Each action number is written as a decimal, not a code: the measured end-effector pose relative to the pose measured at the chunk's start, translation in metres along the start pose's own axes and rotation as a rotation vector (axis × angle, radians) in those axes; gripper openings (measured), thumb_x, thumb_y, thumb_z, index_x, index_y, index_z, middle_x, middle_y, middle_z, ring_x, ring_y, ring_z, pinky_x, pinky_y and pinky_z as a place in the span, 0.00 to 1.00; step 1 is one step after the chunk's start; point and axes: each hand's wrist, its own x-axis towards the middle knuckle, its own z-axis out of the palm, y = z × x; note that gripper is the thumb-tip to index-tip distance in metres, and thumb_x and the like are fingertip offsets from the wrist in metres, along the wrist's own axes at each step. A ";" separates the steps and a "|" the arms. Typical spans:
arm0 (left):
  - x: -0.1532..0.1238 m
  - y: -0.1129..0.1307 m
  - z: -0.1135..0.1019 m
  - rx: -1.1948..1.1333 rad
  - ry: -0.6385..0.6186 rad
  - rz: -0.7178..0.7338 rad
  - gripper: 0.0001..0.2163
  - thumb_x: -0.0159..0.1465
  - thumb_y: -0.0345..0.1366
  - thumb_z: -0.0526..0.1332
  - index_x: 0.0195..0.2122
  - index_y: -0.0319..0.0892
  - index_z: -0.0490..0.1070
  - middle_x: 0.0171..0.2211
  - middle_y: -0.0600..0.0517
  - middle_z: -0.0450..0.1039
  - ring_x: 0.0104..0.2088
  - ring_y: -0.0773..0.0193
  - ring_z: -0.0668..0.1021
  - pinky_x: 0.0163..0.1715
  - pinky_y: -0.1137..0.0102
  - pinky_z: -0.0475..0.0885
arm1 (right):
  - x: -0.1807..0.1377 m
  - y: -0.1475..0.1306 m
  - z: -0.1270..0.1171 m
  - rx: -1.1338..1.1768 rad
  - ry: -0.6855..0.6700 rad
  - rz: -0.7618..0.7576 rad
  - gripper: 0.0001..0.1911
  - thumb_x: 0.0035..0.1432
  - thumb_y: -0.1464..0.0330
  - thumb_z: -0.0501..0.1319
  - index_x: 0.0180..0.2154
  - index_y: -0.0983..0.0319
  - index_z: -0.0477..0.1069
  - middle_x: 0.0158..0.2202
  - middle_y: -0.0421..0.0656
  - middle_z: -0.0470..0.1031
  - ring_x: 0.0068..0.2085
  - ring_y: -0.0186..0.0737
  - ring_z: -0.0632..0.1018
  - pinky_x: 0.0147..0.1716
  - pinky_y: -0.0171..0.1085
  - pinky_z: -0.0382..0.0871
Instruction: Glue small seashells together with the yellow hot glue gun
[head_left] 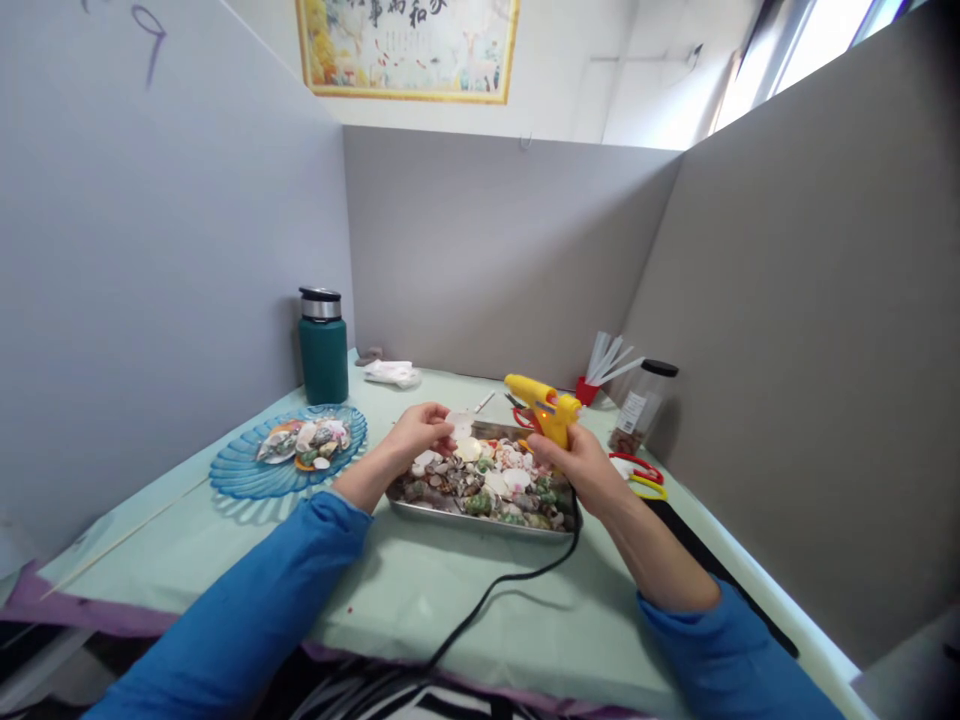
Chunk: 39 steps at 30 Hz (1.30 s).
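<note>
My right hand [581, 465] grips a yellow hot glue gun [551, 408] above the right side of a metal tray [480, 519]. Its nozzle points to the left, and a black cord [480, 600] runs from the handle toward the table's front edge. Between the fingertips of my left hand [421, 436] is a pale, whitish shell [460, 424], held over the tray's back left. Many seashells [480, 480] fill the tray, white, green, brown and pinkish. To the left, a blue scalloped plate [240, 475] carries a cluster of shells [319, 445].
A teal bottle [324, 355] stands behind the plate, near a white packet [393, 373]. At right are a red cup [587, 391] of glue sticks [609, 358], a black-lidded jar [643, 410] and red and yellow scissors handles [641, 476]. A thin stick [127, 537] lies front left. Grey partitions surround the table.
</note>
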 end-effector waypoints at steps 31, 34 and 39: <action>-0.004 0.002 0.010 0.019 0.029 -0.001 0.02 0.57 0.25 0.57 0.32 0.35 0.65 0.20 0.51 0.72 0.23 0.62 0.79 0.21 0.72 0.73 | -0.006 0.016 0.027 -0.289 -0.022 0.018 0.21 0.54 0.51 0.58 0.24 0.63 0.66 0.16 0.36 0.62 0.19 0.31 0.64 0.18 0.31 0.56; -0.002 -0.001 0.010 0.072 0.046 0.029 0.02 0.57 0.25 0.57 0.31 0.36 0.65 0.20 0.51 0.72 0.23 0.61 0.79 0.20 0.72 0.73 | -0.006 0.017 0.028 -0.293 -0.035 0.018 0.21 0.54 0.51 0.57 0.25 0.64 0.67 0.15 0.36 0.62 0.18 0.31 0.64 0.17 0.30 0.55; 0.000 -0.006 0.010 0.166 0.066 0.087 0.03 0.57 0.26 0.56 0.32 0.37 0.66 0.20 0.52 0.72 0.23 0.60 0.79 0.19 0.72 0.74 | -0.006 0.016 0.028 -0.286 -0.035 -0.014 0.21 0.55 0.52 0.57 0.31 0.65 0.70 0.15 0.35 0.61 0.18 0.31 0.63 0.17 0.31 0.56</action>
